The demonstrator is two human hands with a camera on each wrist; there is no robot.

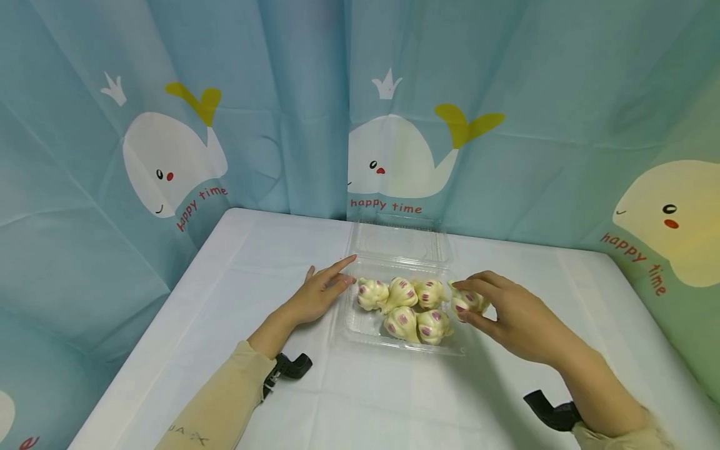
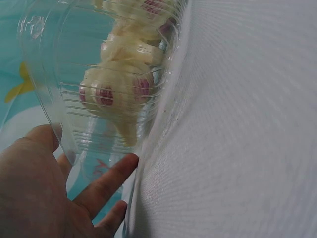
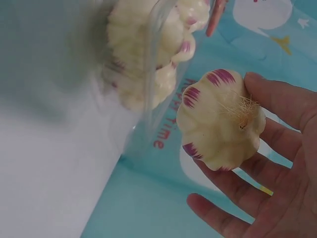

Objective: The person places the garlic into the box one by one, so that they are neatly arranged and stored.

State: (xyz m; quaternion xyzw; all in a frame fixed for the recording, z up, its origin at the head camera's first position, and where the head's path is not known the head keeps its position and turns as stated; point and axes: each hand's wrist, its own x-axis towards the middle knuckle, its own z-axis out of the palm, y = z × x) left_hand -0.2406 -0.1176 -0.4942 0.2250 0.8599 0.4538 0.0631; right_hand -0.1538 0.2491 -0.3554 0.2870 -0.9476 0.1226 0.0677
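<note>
A clear plastic box point(image 1: 365, 334) stands open on the table with several garlic bulbs point(image 1: 402, 322) inside, cream with purple streaks. Its lid point(image 1: 399, 244) is folded back behind it. My right hand point(image 1: 509, 312) holds another garlic bulb point(image 3: 220, 121) between thumb and fingers, just off the box's right side; dry root hairs show on that bulb in the right wrist view. On the opposite side my left hand point(image 1: 317, 294) lies with fingers extended, fingertips at the box's left wall. The left wrist view shows a fingertip beside the ribbed wall point(image 2: 111, 106).
A white cloth covers the table point(image 1: 270, 262). Behind it hangs a blue curtain point(image 1: 304, 125) printed with whales. Black wrist mounts point(image 1: 292, 365) stick out from both forearms near the tabletop.
</note>
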